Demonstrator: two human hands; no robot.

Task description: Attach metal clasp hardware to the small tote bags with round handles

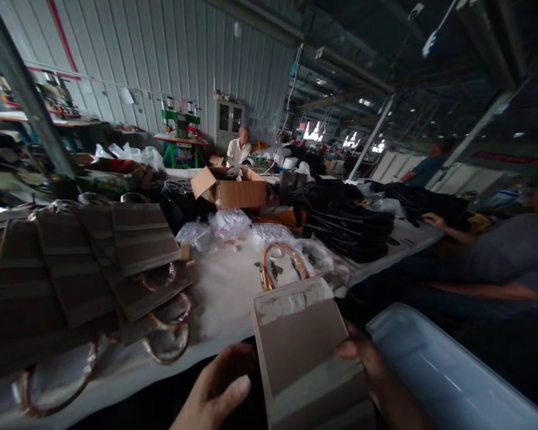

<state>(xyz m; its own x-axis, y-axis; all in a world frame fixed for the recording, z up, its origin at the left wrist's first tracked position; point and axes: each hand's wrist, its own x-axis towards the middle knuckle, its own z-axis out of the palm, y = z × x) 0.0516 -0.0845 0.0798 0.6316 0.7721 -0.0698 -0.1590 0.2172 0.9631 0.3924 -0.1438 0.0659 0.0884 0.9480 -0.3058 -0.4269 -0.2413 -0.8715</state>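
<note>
In the head view, the only one we had, we saw a grey-brown bag (305,352) just in front of the body, between our two hands. Our right hand (370,364) was clamped on its right edge, with the thumb lying on the upper face; the other fingers were hidden behind it. Our left hand (215,394) was on the opposite side, its thumb and curved fingers standing apart, and the bag's left edge lay just to the right of this hand. Whether those fingers touched the edge, we could not tell. The visible length of the bag went away from us, leaning slightly to the left, and its lower end was cut by the frame. So the right hand was the nearer one, already in contact, and both hands were along the long sides. A wrapped bronze handle (264,272) rose at the far end, ahead of both hands. To the left of the left hand, a row of similar bags (138,233) lay overlapping on the pale table (215,304). To the right of the right hand stood a blue-grey tub (452,370), and beyond it sat a co-worker (484,257).
</note>
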